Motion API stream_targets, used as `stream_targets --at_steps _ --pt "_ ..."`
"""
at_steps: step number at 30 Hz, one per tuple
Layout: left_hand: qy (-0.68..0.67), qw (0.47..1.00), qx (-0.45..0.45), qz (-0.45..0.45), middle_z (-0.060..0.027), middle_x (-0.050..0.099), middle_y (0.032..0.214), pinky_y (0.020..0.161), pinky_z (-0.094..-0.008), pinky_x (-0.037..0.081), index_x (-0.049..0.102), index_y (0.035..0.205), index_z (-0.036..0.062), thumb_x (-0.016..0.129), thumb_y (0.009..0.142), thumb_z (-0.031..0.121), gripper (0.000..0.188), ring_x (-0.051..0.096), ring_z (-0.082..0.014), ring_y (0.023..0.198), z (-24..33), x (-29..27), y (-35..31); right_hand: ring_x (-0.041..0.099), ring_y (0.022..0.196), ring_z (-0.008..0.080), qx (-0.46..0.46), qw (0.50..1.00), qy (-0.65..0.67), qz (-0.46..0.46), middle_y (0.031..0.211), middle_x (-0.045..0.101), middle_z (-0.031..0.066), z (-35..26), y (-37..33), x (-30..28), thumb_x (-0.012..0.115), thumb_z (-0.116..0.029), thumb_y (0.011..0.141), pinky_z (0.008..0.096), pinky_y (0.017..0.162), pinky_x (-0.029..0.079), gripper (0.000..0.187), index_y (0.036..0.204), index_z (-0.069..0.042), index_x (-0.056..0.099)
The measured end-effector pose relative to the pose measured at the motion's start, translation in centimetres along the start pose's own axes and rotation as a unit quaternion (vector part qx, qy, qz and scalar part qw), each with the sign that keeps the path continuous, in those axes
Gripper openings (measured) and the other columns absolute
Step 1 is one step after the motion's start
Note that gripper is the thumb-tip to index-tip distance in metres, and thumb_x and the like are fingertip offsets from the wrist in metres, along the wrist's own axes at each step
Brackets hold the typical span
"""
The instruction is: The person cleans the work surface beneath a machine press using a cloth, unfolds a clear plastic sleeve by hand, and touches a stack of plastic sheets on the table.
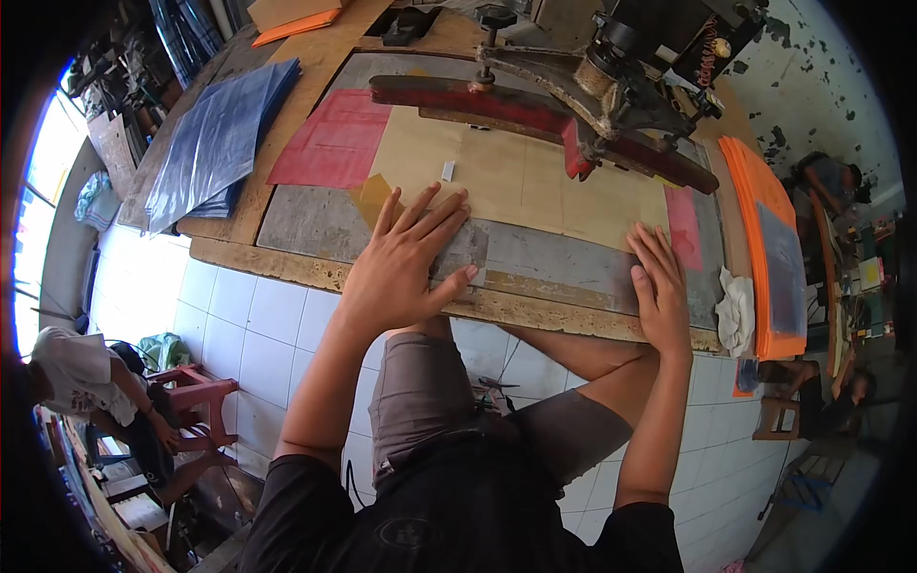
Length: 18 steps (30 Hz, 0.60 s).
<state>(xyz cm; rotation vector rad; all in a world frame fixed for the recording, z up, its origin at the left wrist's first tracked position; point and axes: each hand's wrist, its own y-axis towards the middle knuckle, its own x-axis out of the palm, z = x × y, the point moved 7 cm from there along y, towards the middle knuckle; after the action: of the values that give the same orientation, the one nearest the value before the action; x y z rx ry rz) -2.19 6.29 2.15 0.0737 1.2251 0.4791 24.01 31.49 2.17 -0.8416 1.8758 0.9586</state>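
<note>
My left hand (406, 256) lies open, fingers spread, across the near edge of a tan sheet (535, 186) and the grey metal plate (320, 220) under it. Further right, my right hand (661, 286) rests with straight fingers at the sheet's near right corner. Neither hand holds anything. A small pale strip (448, 171) sits on the sheet just beyond my left fingertips. Red sheeting (330, 134) shows at the sheet's left side, and a red strip (682, 224) at its right. Above it all stands a machine's long red-and-black bar (535, 116), covering part of the far side.
Bluish clear plastic sheets (220, 134) are stacked at the left. Orange sheets (755, 205) with a clear plastic piece (781, 258) lie at the right, beside a crumpled white cloth (735, 315). A person (86, 382) sits low at left, near a red stool (205, 396); others are at far right.
</note>
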Motion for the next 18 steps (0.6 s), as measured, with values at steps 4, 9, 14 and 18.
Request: stream_targets --at_steps 4,9,14,18 --pt "-0.001 1.000 0.002 0.002 -0.0073 0.049 0.175 0.140 -0.0595 0.015 0.058 0.161 0.0062 0.067 0.099 0.049 0.076 0.033 -0.0345 0.168 0.21 -0.17 0.28 0.038 0.166 0.0320 0.004 1.000 -0.015 0.006 0.172 0.054 0.0060 0.17 0.27 -0.19 0.055 -0.031 0.117 0.0544 0.137 0.024 0.047 0.161 -0.015 0.062" --pt "-0.004 1.000 -0.001 -0.001 -0.0080 0.050 0.175 0.140 -0.0591 0.015 0.059 0.161 0.0065 0.068 0.098 0.050 0.077 0.033 -0.0346 0.168 0.18 -0.14 0.38 0.039 0.166 0.0319 0.005 1.000 -0.018 0.004 0.172 0.054 0.0061 0.26 0.43 -0.32 0.055 -0.030 0.117 0.0543 0.137 0.024 0.047 0.161 -0.014 0.062" --pt "0.004 1.000 -0.010 0.001 -0.0087 0.049 0.175 0.140 -0.0590 0.015 0.059 0.161 0.0060 0.069 0.097 0.050 0.078 0.033 -0.0346 0.168 0.20 -0.17 0.47 0.040 0.165 0.0319 0.005 1.000 -0.021 0.013 0.171 0.055 0.0067 -0.04 0.38 -0.46 0.057 -0.029 0.116 0.0535 0.137 0.025 0.047 0.160 -0.014 0.062" --pt "0.002 1.000 -0.012 -0.003 -0.0090 0.049 0.175 0.140 -0.0589 0.015 0.059 0.161 0.0056 0.069 0.097 0.050 0.078 0.033 -0.0346 0.168 0.22 -0.21 0.37 0.042 0.164 0.0318 0.010 0.999 -0.024 0.026 0.170 0.057 0.0069 -0.10 0.29 -0.59 0.056 -0.029 0.116 0.0517 0.136 0.028 0.047 0.159 -0.013 0.063"
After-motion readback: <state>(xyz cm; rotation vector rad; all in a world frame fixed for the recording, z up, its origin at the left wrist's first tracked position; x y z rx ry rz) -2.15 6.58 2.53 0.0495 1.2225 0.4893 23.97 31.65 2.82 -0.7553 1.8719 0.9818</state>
